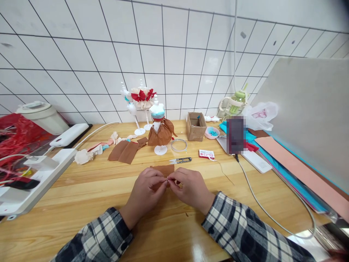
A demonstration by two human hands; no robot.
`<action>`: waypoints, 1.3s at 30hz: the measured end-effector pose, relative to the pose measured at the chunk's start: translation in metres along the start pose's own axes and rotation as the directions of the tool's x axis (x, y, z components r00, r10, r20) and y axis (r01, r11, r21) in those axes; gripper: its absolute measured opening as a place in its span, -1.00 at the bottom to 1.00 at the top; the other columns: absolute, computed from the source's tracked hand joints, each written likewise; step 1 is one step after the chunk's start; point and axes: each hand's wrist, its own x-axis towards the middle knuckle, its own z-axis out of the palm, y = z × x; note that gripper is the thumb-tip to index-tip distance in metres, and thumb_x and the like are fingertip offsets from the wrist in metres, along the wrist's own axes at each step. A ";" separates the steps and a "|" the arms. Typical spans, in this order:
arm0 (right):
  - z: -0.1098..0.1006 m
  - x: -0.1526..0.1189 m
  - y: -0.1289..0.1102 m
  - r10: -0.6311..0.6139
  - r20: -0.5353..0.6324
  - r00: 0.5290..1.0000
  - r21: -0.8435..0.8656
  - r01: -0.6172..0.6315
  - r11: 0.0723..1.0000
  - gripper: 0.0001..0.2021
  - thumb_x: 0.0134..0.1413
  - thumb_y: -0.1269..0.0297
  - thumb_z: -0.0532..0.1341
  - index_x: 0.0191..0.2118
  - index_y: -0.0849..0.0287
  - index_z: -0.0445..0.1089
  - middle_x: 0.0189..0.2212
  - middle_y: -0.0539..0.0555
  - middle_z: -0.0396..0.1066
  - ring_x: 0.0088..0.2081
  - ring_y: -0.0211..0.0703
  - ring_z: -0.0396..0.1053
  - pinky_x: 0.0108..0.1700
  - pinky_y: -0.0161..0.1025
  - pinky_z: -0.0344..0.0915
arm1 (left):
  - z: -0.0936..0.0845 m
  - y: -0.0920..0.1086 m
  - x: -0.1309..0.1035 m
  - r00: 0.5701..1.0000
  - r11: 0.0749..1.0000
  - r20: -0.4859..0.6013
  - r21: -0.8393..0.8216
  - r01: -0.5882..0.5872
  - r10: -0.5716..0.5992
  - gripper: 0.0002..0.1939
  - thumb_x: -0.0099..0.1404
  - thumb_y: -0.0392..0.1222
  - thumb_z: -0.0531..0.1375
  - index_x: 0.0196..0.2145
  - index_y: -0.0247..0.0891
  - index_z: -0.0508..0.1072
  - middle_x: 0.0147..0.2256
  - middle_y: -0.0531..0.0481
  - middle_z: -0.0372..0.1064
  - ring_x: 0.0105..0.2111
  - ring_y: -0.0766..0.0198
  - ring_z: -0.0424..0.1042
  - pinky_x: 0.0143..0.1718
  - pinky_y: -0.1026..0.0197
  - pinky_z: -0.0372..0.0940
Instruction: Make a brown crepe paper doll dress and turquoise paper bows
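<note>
My left hand (149,187) and my right hand (189,187) meet above the front of the table, fingertips pinched together. Whatever they pinch is too small to make out. Just behind and partly under the left hand is a brown crepe piece (163,169); I cannot tell whether it lies on the table or is held. Beyond it lie thread snips (180,160) and a wire ring (179,145). A small white dress-form stand (157,110) wears a brown gathered skirt (161,134). More brown pieces (124,151) lie to its left.
Behind stand two more dress forms, one with red bows (143,95). Right of them are a cardboard box (196,126), a pink dish (212,133), a red-white packet (206,154), a blurred device (236,134) and coloured sheets (297,163). A power strip (35,182) runs along the left.
</note>
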 end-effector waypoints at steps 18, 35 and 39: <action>0.008 0.010 -0.003 0.429 0.140 0.892 0.602 -0.421 0.679 -0.93 -0.05 0.30 0.16 -0.46 0.16 0.33 -0.59 -0.06 0.33 -0.60 -0.34 0.22 -0.56 -0.39 0.13 | -0.001 0.003 0.001 0.999 0.985 -0.048 -0.172 -0.015 0.007 -0.87 0.21 -0.26 0.20 -0.38 -0.20 0.58 -0.39 -0.04 0.50 -0.36 0.25 0.42 -0.28 0.21 0.29; 0.004 0.019 0.031 0.731 0.162 0.663 0.951 -0.302 0.064 -0.79 -0.17 0.23 0.24 -0.41 0.15 0.20 -0.54 -0.14 0.27 -0.67 -0.48 0.17 -0.74 -0.53 -0.03 | -0.004 -0.007 -0.009 0.969 0.638 0.116 -0.734 0.232 -0.219 -0.86 0.22 -0.18 0.22 -0.39 -0.19 0.61 -0.19 -0.09 0.55 -0.05 0.06 0.45 0.04 0.03 0.29; -0.009 0.027 0.039 0.691 0.084 0.718 0.964 -0.234 0.127 -0.74 -0.08 0.16 0.24 -0.37 0.13 0.15 -0.32 -0.01 0.45 -0.59 -0.39 0.35 -0.65 -0.48 0.21 | -0.004 -0.009 -0.006 0.967 0.648 0.140 -0.721 0.248 -0.214 -0.84 0.20 -0.15 0.23 -0.39 -0.22 0.60 -0.18 -0.13 0.54 -0.01 0.00 0.41 0.05 -0.04 0.27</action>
